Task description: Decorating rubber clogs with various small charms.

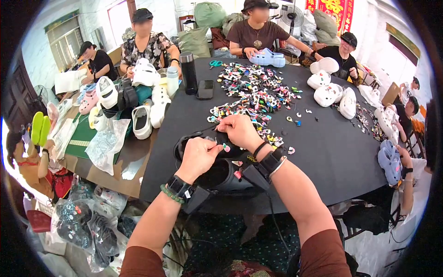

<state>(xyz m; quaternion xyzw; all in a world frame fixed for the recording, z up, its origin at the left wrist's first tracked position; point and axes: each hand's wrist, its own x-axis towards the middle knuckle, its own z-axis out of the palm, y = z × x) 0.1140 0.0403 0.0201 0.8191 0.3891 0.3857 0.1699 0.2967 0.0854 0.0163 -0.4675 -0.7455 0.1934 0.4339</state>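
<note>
My left hand (197,157) rests on black clog (217,173) at near edge of black worktop (332,157), fingers (213,148) pinched together on small pink charm (226,148). My right hand (240,130) grips clog's far rim, fingers curled tight on it. Heap of colourful charms (256,92) lies just beyond, toward worktop middle. White clogs (330,90) toward far right edge.

Brown sleeves on both forearms. Green bead bracelet (171,194) beside black wrist device (182,188). Silver bangle (278,167) beside black strap (271,160), cable trailing.
</note>
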